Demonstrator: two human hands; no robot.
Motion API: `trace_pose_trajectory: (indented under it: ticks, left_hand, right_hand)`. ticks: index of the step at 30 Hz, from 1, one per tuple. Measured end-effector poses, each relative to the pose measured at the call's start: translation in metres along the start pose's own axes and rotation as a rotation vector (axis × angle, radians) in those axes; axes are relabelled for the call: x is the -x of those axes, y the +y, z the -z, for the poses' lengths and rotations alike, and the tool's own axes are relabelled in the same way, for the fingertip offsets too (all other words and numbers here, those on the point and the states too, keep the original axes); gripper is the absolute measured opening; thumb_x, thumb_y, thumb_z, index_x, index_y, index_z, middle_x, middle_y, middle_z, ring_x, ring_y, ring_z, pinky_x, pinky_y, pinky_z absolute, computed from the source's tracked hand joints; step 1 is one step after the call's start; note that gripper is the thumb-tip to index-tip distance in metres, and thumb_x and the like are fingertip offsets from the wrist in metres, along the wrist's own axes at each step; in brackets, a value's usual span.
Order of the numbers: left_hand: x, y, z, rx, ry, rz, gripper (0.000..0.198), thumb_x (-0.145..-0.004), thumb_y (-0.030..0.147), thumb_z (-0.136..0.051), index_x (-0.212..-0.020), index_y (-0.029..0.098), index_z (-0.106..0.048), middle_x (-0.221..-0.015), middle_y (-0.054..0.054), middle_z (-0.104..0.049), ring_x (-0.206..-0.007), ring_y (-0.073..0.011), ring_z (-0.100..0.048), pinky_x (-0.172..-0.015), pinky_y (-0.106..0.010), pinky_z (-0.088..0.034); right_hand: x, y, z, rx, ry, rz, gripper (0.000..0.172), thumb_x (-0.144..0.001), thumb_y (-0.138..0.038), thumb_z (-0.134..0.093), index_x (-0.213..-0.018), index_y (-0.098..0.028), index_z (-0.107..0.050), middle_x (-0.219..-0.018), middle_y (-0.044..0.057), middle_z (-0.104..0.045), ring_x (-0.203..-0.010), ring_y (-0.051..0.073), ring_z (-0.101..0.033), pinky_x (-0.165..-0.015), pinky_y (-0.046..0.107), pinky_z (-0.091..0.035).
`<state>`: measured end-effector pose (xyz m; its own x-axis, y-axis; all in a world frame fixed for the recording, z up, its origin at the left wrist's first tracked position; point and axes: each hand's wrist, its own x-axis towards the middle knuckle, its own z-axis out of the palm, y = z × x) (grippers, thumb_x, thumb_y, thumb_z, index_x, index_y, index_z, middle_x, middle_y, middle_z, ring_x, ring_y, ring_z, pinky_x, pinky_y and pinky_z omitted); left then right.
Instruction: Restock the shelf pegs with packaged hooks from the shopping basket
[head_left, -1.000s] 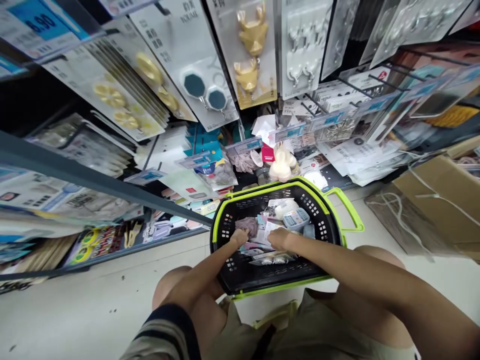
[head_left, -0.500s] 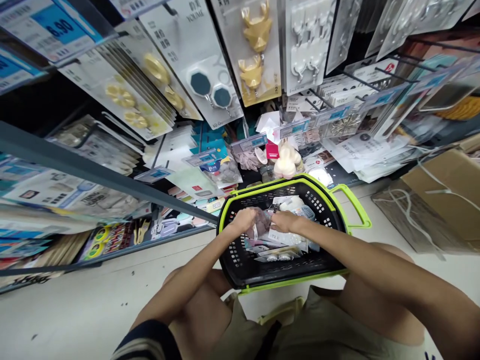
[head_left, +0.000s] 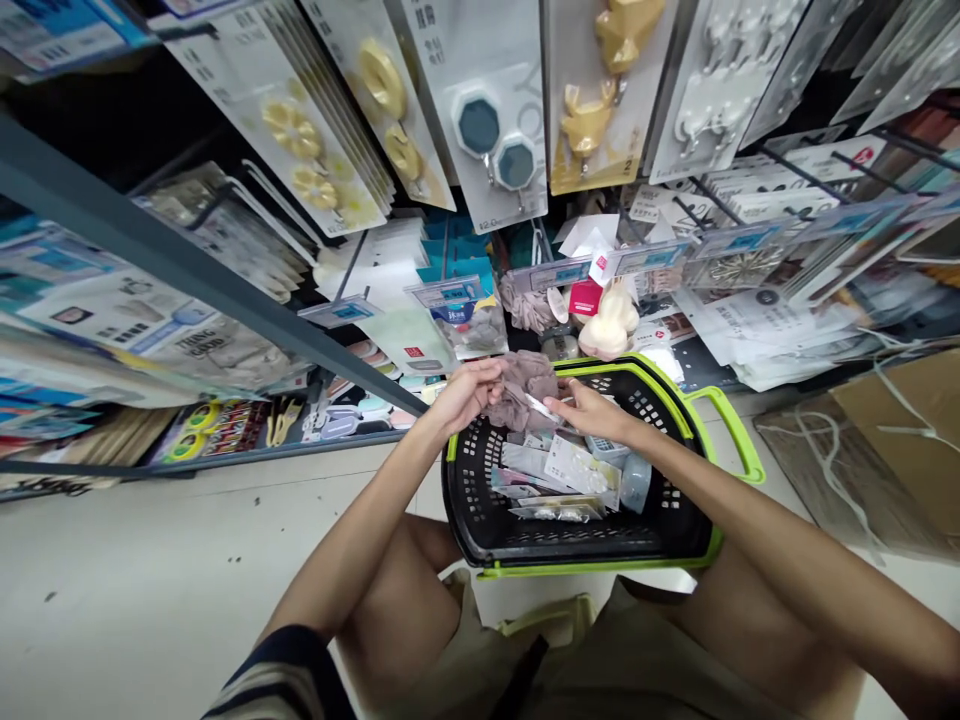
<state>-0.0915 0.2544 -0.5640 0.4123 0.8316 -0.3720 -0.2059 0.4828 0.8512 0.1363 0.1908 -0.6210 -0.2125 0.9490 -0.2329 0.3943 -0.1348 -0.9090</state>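
Note:
A mauve ruffled bath puff (head_left: 525, 385) with a white tag is held up over the far left part of a black shopping basket (head_left: 480, 540) with lime-green rims. My left hand (head_left: 466, 398) has its fingers closed on the puff's left side. On the other side, my right hand (head_left: 589, 410) pinches the puff near its tag. Inside the basket lie a white hook card (head_left: 583, 468), a grey-blue rounded item (head_left: 636, 482) and several clear packets (head_left: 559, 510).
Shelves hold carded hooks (head_left: 495, 140) above the basket. A similar puff (head_left: 529, 305) and a cream sponge-like item (head_left: 609, 320) sit on the lower shelf. A grey shelf post (head_left: 225, 310) slants at left. A cardboard box (head_left: 900, 420) stands at right on the pale floor (head_left: 150, 600).
Both hands have lifted the bath puff from among the basket's contents, up and away from me. The hook card now shows more fully. My view has shifted a little left.

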Motion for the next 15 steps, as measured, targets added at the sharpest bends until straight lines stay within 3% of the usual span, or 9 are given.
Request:
trace_pose_trajectory:
  ticks: [4,7,12,15]
  left_hand:
    - [-0.006,0.002,0.006,0.075,0.11,-0.008,0.007,-0.08,0.006,-0.066,-0.086,0.01,-0.066,-0.064,0.001,-0.058,-0.051,-0.0071,-0.054,-0.049,-0.017,-0.043]
    - [-0.009,-0.007,0.01,0.011,0.151,0.003,0.01,-0.084,0.005,-0.061,-0.089,0.009,-0.068,-0.064,0.0,-0.06,-0.052,-0.0079,-0.056,-0.05,-0.018,-0.045]
    - [-0.008,-0.019,0.006,-0.018,0.137,0.028,0.009,-0.084,0.007,-0.062,-0.089,0.01,-0.068,-0.065,-0.001,-0.063,-0.055,-0.0081,-0.058,-0.054,-0.018,-0.049]
    - [-0.008,-0.025,0.001,-0.081,0.143,0.023,0.01,-0.086,0.01,-0.06,-0.094,0.011,-0.067,-0.067,-0.001,-0.062,-0.055,-0.0078,-0.058,-0.055,-0.019,-0.049]
  right_hand:
    - [0.001,-0.004,0.0,-0.12,-0.001,-0.093,0.039,-0.097,-0.054,-0.054,-0.099,-0.016,-0.063,-0.08,0.006,-0.072,-0.064,0.016,-0.064,-0.061,0.027,-0.05]
    - [0.001,-0.004,0.003,-0.032,0.093,-0.047,0.031,-0.09,-0.046,-0.064,-0.096,-0.015,-0.067,-0.078,0.003,-0.071,-0.064,0.013,-0.06,-0.059,0.023,-0.045]
    - [0.004,0.0,0.004,0.05,-0.063,-0.077,0.027,-0.082,-0.042,-0.069,-0.077,-0.015,-0.068,-0.067,0.001,-0.068,-0.057,0.012,-0.056,-0.053,0.022,-0.04]
    - [0.004,-0.004,0.005,0.003,-0.063,-0.039,0.024,-0.083,-0.04,-0.067,-0.077,-0.017,-0.067,-0.065,-0.001,-0.066,-0.057,0.012,-0.056,-0.054,0.023,-0.04]
